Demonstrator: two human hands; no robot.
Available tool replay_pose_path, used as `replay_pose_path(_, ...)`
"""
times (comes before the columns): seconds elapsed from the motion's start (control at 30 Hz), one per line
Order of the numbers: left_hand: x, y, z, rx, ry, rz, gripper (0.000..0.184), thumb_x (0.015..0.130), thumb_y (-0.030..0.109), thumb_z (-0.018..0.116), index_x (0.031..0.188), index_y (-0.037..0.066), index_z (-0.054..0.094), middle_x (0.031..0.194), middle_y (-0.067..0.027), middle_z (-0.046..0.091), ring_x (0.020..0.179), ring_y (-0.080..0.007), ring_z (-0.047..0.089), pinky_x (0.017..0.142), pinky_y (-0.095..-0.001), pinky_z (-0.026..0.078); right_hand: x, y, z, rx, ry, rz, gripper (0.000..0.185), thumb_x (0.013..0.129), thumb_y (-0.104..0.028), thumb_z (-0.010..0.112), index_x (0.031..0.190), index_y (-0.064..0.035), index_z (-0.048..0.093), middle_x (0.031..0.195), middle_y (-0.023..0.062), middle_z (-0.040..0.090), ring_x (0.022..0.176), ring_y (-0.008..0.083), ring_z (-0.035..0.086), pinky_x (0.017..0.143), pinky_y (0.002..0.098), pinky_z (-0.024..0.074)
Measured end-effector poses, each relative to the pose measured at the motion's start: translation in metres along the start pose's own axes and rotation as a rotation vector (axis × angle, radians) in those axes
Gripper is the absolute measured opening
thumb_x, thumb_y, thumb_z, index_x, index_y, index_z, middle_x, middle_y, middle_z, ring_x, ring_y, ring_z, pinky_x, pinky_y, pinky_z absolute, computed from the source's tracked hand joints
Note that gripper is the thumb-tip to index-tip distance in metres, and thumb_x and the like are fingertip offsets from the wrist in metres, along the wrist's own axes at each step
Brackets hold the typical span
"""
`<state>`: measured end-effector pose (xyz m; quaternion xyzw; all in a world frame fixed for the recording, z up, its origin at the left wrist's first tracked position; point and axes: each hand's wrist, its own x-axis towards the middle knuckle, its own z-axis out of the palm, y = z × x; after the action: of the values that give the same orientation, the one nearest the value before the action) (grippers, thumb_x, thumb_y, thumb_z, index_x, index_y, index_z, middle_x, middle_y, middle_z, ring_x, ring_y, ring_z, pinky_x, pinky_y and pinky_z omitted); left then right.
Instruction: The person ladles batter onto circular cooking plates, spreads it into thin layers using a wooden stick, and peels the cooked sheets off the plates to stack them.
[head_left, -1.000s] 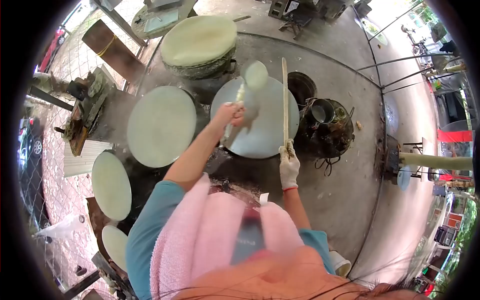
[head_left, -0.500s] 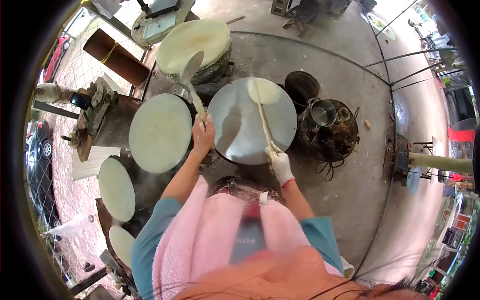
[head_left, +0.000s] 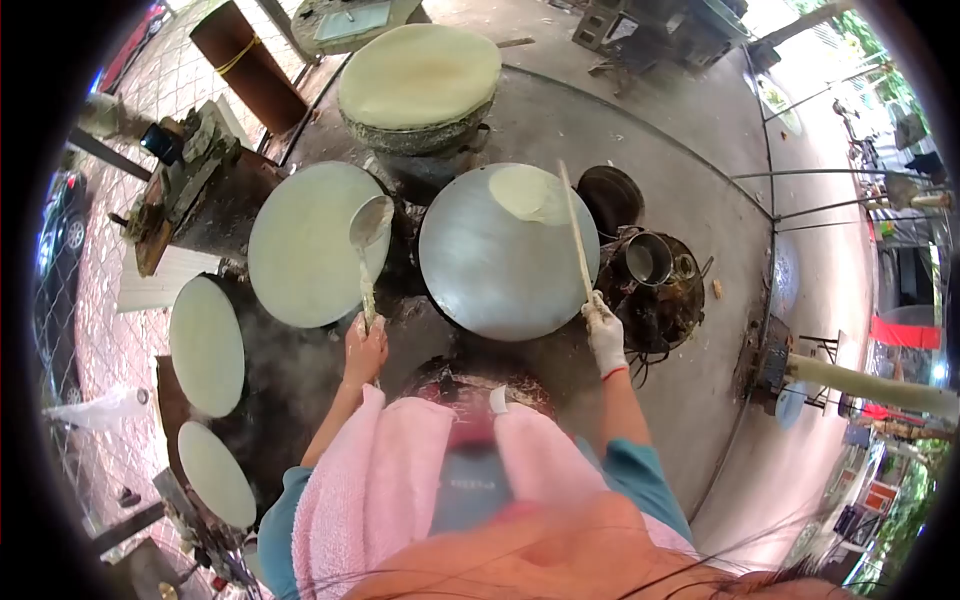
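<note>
My left hand (head_left: 366, 348), bare, is closed round the handle of a ladle (head_left: 371, 222). The ladle's bowl is over the right part of a round griddle covered with a pale green layer (head_left: 312, 245). My right hand (head_left: 604, 335) wears a white glove and grips a long thin wooden stick (head_left: 577, 230). The stick slants along the right side of a grey round griddle (head_left: 490, 270). A pale patch of batter (head_left: 528, 193) lies at the far part of that griddle, beside the stick's far end.
Behind the griddles stands a large pot of pale batter (head_left: 420, 75). To the right are a dark bucket (head_left: 610, 197) and a metal pot (head_left: 648, 259) on a blackened stove. More round pale-covered surfaces (head_left: 206, 345) are at the left, near a rusty cylinder (head_left: 248, 66).
The ladle moved from over the grey griddle to the batter pot, then back nearer me on the left. A batter patch appeared on the grey griddle. The stick moved across it and back right.
</note>
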<state>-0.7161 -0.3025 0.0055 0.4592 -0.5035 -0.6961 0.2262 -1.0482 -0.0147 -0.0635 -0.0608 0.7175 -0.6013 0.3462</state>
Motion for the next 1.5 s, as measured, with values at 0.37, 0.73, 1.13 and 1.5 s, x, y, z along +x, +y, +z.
replay_pose_path(0.37, -0.064, -0.01, 0.06, 0.064, 0.26, -0.077, 0.013, 0.094, 0.012, 0.052, 0.084, 0.004, 0.048, 0.057, -0.0011, 0.042, 0.038, -0.0105, 0.039, 0.035, -0.0259, 0.028, 0.073, -0.027, -0.031, -0.14, -0.226, -0.123, 0.036, 0.092, -0.018, 0.061, 0.125, -0.0027, 0.058, 0.068, -0.0102, 0.048, 0.048, 0.0021, 0.036, 0.043, 0.0196, 0.0323)
replay_pose_path(0.73, -0.1, -0.032, 0.099, 0.049, 0.429, -0.083, 0.018, 0.093, 0.012, 0.051, 0.078, 0.003, 0.047, 0.054, -0.0034, 0.044, 0.036, -0.0125, 0.041, 0.035, -0.0281, 0.028, 0.12, -0.066, -0.047, -0.169, -0.531, 0.156, 0.034, 0.093, -0.018, 0.062, 0.125, -0.0078, 0.061, 0.078, -0.0059, 0.058, 0.06, 0.0003, 0.043, 0.054, 0.0149, 0.0345)
replay_pose_path(1.13, -0.123, -0.026, 0.129, 0.073, 0.536, -0.132, 0.018, 0.093, 0.013, 0.052, 0.079, 0.003, 0.045, 0.055, -0.0035, 0.043, 0.037, -0.0128, 0.041, 0.035, -0.0286, 0.029, 0.156, -0.089, -0.044, -0.264, -0.687, 0.19, 0.039, 0.088, -0.01, 0.066, 0.125, 0.0016, 0.058, 0.09, -0.0033, 0.061, 0.076, 0.0033, 0.053, 0.069, 0.0162, 0.0437)
replay_pose_path(1.5, -0.134, -0.061, 0.121, 0.32, 0.637, -0.091, 0.019, 0.091, 0.015, 0.055, 0.078, 0.004, 0.046, 0.056, -0.0025, 0.046, 0.042, -0.0107, 0.042, 0.038, -0.0292, 0.033, 0.174, -0.104, -0.047, -0.545, -0.892, 0.301, 0.037, 0.088, -0.024, 0.068, 0.124, -0.0133, 0.063, 0.074, -0.0051, 0.057, 0.05, 0.0026, 0.038, 0.044, 0.019, 0.0315)
